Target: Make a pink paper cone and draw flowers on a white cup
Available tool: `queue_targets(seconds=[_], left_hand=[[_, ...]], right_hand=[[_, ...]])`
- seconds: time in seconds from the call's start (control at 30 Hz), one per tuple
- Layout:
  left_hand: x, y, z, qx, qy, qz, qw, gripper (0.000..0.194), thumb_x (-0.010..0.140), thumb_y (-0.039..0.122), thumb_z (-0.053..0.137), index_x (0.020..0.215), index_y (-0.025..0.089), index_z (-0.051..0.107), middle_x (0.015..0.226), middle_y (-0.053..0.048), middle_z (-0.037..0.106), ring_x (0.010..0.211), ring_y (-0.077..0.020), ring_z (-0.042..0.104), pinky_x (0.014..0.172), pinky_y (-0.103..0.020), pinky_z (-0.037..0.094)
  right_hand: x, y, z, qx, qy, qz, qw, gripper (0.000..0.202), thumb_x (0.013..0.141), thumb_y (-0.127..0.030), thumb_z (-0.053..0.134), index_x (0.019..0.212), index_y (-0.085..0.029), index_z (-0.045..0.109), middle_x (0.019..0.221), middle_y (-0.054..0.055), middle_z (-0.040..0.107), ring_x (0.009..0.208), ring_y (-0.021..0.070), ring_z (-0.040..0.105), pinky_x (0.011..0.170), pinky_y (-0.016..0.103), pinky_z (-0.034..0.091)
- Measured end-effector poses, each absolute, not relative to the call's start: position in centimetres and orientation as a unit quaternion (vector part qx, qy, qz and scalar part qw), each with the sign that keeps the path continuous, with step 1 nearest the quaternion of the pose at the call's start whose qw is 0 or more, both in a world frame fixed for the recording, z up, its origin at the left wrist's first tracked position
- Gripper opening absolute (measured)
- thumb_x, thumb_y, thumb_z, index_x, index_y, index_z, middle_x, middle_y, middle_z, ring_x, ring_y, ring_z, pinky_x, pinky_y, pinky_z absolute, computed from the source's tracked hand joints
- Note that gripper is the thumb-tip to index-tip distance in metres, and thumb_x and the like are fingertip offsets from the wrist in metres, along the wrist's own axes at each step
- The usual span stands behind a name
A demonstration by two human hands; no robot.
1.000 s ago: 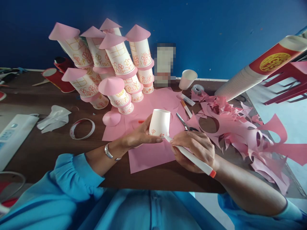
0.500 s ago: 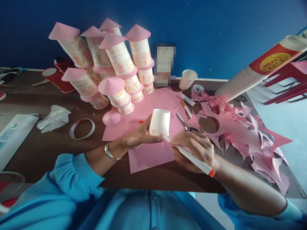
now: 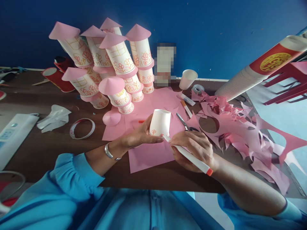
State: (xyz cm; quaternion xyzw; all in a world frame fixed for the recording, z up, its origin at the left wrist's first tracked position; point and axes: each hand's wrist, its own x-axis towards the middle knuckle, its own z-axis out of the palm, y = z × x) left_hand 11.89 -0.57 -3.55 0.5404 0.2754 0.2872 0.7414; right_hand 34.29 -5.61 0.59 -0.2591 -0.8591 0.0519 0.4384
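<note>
My left hand [image 3: 141, 132] is closed around the side and lower edge of a white paper cup [image 3: 160, 122], with small red flower marks near its lower edge. In my right hand [image 3: 194, 148] is a white felt-tip marker [image 3: 192, 158] with an orange-red end, gripped like a pen. Its tip meets the cup's lower edge close to my left thumb. Beneath both hands lie pink paper sheets [image 3: 151, 156]. Several paper-cup towers [image 3: 121, 60] with pink cone roofs and drawn flowers stand beyond my left hand.
Scissors [image 3: 183, 121], a glue stick [image 3: 187, 99] and another marker [image 3: 186, 108] lie beyond my right hand. Pink paper scraps [image 3: 230, 121] cover the right side, before a tall cup stack [image 3: 251, 76]. A tape roll [image 3: 82, 128] and a power strip [image 3: 18, 137] are at left.
The marker's rear end has shifted slightly left with my right hand. At the far right, a pink paper scrap has spread outward past the table edge. My left hand and the cup are nearly unmoved.
</note>
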Motion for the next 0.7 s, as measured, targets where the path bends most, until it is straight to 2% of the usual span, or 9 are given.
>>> queue_targets(seconds=[0.37, 0.7], left_hand=[[11.9, -0.56, -3.72, 0.53, 0.271, 0.294, 0.748, 0.055, 0.077, 0.037, 0.093, 0.122, 0.023, 0.064, 0.11, -0.006, 0.063, 0.096, -0.0208, 0.058, 0.078, -0.032, 0.05], [11.89, -0.39, -3.61, 0.519, 0.252, 0.311, 0.756, 0.047, 0.078, 0.036, 0.091, 0.115, 0.022, 0.067, 0.11, -0.005, 0.06, 0.102, -0.0215, 0.055, 0.086, -0.036, 0.049]], right_hand=[[34.25, -5.62, 0.56, -0.257, -0.861, 0.053, 0.436, 0.016, 0.092, -0.007, 0.065, 0.105, -0.017, 0.063, 0.08, 0.004, 0.076, 0.066, 0.0176, 0.077, 0.058, 0.027, 0.063], [34.44, -5.43, 1.09, -0.275, -0.849, 0.018, 0.452, 0.016, 0.094, -0.008, 0.062, 0.104, -0.021, 0.062, 0.076, 0.0, 0.075, 0.062, 0.0154, 0.074, 0.057, 0.026, 0.062]])
